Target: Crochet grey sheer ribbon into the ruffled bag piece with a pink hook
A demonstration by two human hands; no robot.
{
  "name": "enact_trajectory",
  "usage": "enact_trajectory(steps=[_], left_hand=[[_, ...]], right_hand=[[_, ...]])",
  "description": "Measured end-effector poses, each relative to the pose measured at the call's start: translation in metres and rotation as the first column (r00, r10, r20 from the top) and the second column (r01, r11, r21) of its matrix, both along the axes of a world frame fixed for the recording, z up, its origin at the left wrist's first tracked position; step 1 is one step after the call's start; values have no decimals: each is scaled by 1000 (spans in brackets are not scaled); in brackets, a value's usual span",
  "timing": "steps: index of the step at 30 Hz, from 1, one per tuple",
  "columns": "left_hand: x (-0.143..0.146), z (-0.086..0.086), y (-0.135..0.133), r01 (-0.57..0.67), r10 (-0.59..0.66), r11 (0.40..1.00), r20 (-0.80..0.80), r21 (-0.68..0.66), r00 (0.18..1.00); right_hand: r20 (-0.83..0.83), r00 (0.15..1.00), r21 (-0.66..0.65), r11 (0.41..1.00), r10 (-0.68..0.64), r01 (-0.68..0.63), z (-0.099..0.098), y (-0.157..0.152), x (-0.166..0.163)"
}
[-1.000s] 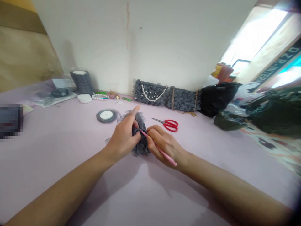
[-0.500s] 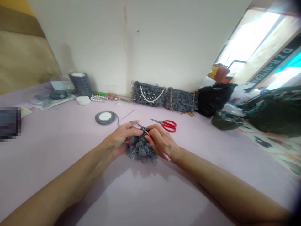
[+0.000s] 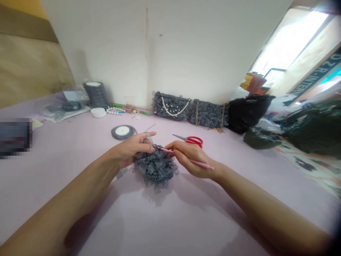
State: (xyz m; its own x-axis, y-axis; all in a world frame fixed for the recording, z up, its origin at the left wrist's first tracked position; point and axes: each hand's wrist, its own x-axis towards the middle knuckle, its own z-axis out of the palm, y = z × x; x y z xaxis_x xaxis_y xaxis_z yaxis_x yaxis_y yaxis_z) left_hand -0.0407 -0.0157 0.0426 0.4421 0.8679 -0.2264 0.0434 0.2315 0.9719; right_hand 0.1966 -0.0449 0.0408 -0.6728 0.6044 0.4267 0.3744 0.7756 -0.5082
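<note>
My left hand (image 3: 132, 150) grips the top left of a ruffled grey ribbon piece (image 3: 156, 170) that hangs down over the pink table (image 3: 170, 220). A strand of grey ribbon runs over its index finger toward the ribbon roll (image 3: 123, 132). My right hand (image 3: 192, 158) pinches a pink crochet hook (image 3: 186, 159), whose tip sits in the top edge of the grey piece between both hands. Red-handled scissors (image 3: 190, 140) lie just behind my right hand.
Two finished grey ruffled purses stand against the wall, one with a pearl chain (image 3: 171, 106) and one with a gold chain (image 3: 209, 113). Black bags (image 3: 247, 110) lie to the right. A stack of ribbon rolls (image 3: 96, 94), beads and plastic bags sit at the back left.
The grey piece has turned and now hangs with its ruffles facing me. My right hand has drawn the hook out to the right; both hands have lifted slightly.
</note>
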Motion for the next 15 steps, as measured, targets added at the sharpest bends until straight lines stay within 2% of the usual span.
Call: enact_trajectory(steps=[2, 5, 7, 9, 11, 13, 15], left_hand=[[-3, 0, 1, 17, -17, 1000, 8, -7, 1000], [-5, 1, 2, 36, -34, 999, 44, -29, 998], [-3, 2, 0, 42, -39, 999, 74, -31, 996], [3, 2, -4, 58, -53, 997, 112, -47, 992], [9, 0, -8, 97, -84, 992, 146, -81, 986], [13, -2, -10, 115, -101, 989, 147, -90, 984], [13, -5, -8, 97, -93, 995, 102, -36, 990]], right_hand=[[-49, 999, -152, 988, -9, 1, 0, -1, 1], [-163, 986, -380, 925, -45, -21, -1, -1, 1], [-238, 969, -452, 891, -65, -51, -2, -2, -1], [-258, 961, -403, 915, -102, -11, -4, -3, -5], [-230, 954, -284, 951, -194, 125, -8, -6, -11], [-205, 931, -203, 944, -301, 260, -12, -7, -16], [-204, 914, -196, 929, -351, 313, -15, -7, -19]])
